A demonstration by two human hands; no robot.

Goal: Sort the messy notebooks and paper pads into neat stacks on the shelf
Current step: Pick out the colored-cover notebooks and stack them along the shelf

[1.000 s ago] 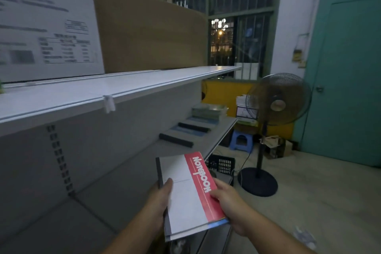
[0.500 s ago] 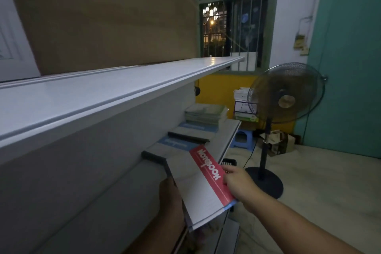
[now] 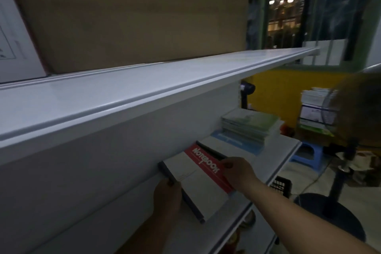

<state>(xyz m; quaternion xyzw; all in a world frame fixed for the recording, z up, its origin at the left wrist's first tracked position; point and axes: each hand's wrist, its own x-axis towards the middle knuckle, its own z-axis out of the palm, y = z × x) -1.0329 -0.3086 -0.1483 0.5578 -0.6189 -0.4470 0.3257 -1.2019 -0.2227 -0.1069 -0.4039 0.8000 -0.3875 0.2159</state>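
Observation:
A grey notebook with a red band reading NOTEBOOK (image 3: 195,179) lies flat low over the lower shelf (image 3: 274,163). My left hand (image 3: 167,197) holds its dark spine edge at the near left. My right hand (image 3: 237,171) pinches the red edge on the right. Just beyond it lies a grey and blue notebook with a dark spine (image 3: 231,144). Farther along the shelf stands a stack of green-covered notebooks (image 3: 249,125).
The upper shelf (image 3: 144,93) juts out overhead with a large cardboard box (image 3: 134,14) on it. A standing fan (image 3: 350,150), a blue stool (image 3: 307,154), a black crate (image 3: 282,185) and piles of paper pads (image 3: 315,109) stand on the floor to the right.
Both hands have carried the red-banded notebook forward and down onto the lower shelf, close to the other notebooks. The view has moved nearer to the shelf.

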